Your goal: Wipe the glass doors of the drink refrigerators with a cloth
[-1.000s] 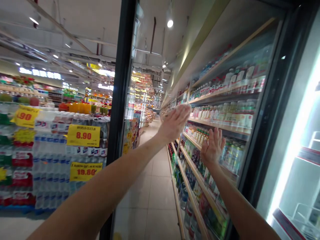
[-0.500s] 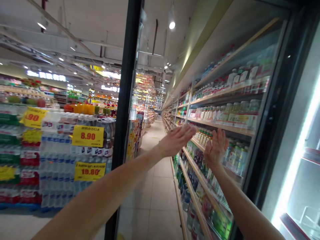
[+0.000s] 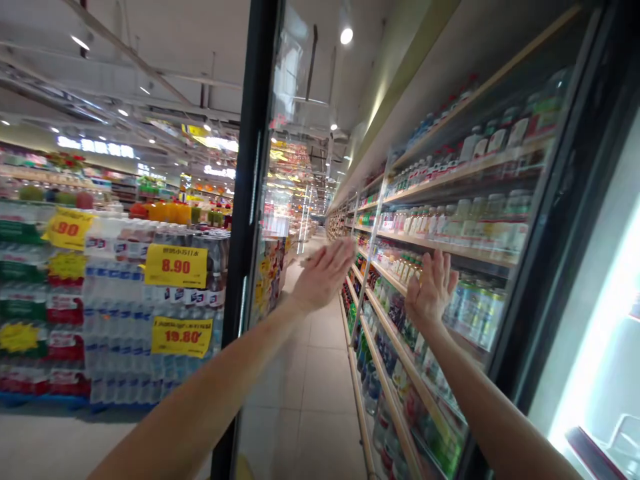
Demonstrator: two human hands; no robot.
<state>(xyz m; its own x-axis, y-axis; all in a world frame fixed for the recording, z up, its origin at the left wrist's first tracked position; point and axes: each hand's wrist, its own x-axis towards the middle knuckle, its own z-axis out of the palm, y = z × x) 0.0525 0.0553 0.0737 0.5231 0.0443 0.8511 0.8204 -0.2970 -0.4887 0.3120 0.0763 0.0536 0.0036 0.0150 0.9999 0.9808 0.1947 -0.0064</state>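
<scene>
I face a glass fridge door (image 3: 310, 100) with a black frame (image 3: 253, 200), swung out into a shop aisle. My left hand (image 3: 323, 273) lies flat on the glass with its fingers stretched out and together, and nothing shows in it. My right hand (image 3: 433, 290) is pressed to the glass further right, palm forward and fingers spread upward. Both forearms reach up from the bottom of the view. Through the glass I see long shelves of bottled drinks (image 3: 450, 220).
Stacked packs of bottled water (image 3: 125, 320) with yellow price tags (image 3: 175, 265) stand at the left. A tiled aisle floor (image 3: 310, 393) runs ahead. The lit fridge interior (image 3: 600, 347) with a wire shelf is at the far right.
My left hand has slid down and to the left across the glass. My right hand has stayed almost where it was, still flat on the glass.
</scene>
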